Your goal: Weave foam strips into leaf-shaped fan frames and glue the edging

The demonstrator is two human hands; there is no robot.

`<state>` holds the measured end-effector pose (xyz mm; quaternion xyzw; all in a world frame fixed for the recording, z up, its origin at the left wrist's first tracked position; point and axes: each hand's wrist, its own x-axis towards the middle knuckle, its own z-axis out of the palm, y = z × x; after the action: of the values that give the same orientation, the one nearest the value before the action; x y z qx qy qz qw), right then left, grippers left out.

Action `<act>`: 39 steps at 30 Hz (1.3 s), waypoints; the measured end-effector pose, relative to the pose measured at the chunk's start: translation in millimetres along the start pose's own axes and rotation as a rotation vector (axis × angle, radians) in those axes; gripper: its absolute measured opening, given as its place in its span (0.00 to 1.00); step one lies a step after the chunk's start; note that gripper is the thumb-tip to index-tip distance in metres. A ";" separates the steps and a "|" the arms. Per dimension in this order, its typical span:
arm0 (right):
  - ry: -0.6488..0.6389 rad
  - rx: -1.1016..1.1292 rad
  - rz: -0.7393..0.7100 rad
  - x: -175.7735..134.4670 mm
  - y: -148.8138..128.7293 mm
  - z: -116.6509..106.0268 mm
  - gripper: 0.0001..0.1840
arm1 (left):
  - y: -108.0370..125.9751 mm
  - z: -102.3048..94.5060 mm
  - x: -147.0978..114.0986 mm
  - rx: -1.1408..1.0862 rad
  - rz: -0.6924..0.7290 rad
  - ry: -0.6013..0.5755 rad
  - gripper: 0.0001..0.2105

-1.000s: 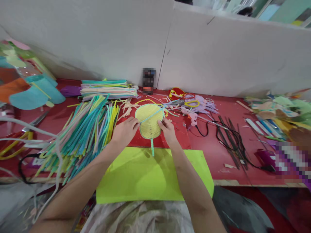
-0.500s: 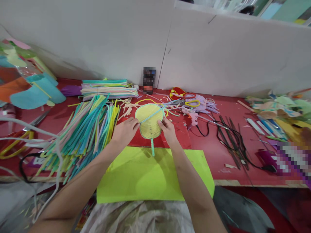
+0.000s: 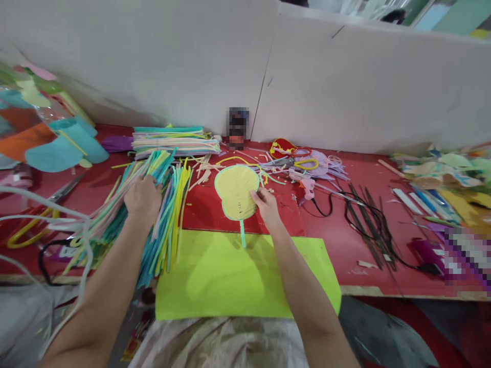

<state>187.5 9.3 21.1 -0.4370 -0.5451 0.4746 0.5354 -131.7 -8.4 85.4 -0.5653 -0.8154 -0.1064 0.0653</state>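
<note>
Yellow leaf-shaped piece: the yellow leaf-shaped piece (image 3: pixel 235 189) is in front of the worker, over the red sheet (image 3: pixel 197 214); whether it rests there or is raised slightly, I cannot tell.
Green stem: the stem (image 3: pixel 243 235) points toward the worker, its end over the lime-green sheet (image 3: pixel 238 291).
Right hand: the right hand (image 3: pixel 267 205) is pinched nearly closed on the piece's right edge, thumb on the face, other fingers partly hidden.
Left hand: the left hand (image 3: pixel 143 198) is half curled, palm down, on the loose strips (image 3: pixel 171 220); its fingertips are hidden, so I cannot tell whether it has hold of one.
Strip handling: best drawn singly and lengthwise, I judge, since the strips overlap and a sideways tug could drag neighbours along.
Edge grip: a light pinch should suffice; pressing hard might bend the thin-looking face.
White cable: the cable (image 3: pixel 87 240) loops near the left forearm, so the elbow is better held clear of it.
Pink glue gun: the glue gun (image 3: pixel 308 188) lies beyond the right hand, near the yellow-handled scissors (image 3: pixel 307 164); both deserve a wide berth.
</note>
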 end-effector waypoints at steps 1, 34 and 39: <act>-0.001 -0.004 0.002 -0.2 -0.2 0.5 0.14 | -3.5 3.9 1.0 0.015 0.025 0.037 0.15; 0.005 -0.050 0.003 -1.0 -4.3 -1.5 0.17 | 111.5 -8.6 -68.0 -0.230 0.477 -0.157 0.11; 0.002 -0.046 0.003 -0.6 -5.7 -1.9 0.18 | 110.9 -7.0 -65.3 -0.209 0.473 -0.132 0.11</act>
<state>189.6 7.9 26.6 -0.4503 -0.5548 0.4624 0.5250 -5.0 -31.9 88.4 -0.7497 -0.6476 -0.1344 -0.0238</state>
